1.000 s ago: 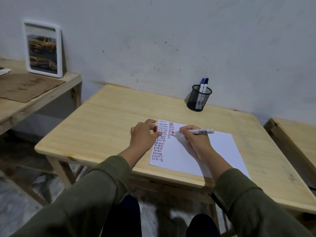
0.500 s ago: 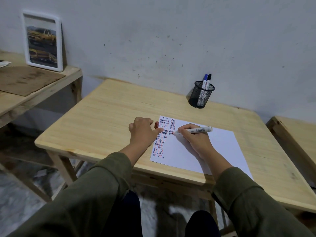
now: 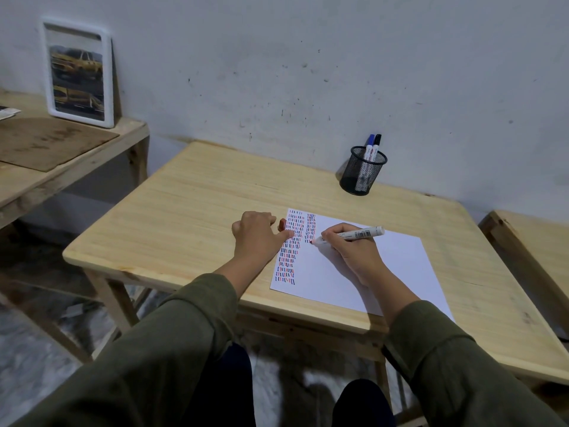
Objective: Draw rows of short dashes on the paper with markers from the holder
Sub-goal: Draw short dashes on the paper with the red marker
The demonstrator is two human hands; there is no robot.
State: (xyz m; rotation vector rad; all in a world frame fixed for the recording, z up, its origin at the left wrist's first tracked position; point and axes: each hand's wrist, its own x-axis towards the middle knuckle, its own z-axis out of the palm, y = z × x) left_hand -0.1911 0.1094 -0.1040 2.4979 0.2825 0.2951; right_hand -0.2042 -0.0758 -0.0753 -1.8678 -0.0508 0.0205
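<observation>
A person sat at a wooden table (image 3: pixel 197 204). The paper (image 3: pixel 369 266) lay near its front edge. The left hand (image 3: pixel 257 237), loosely curled with a red cap (image 3: pixel 282 224) tucked by its fingers, pressed the paper's left edge, seemingly to stop it sliding. The right hand (image 3: pixel 354 251) gripped a red marker (image 3: pixel 351 234), tip touching the paper under a short second column of dashes; a full column filled the left edge. Near the table's back edge, a mesh holder (image 3: pixel 362 174) kept two more markers (image 3: pixel 372 147) upright and within reach.
</observation>
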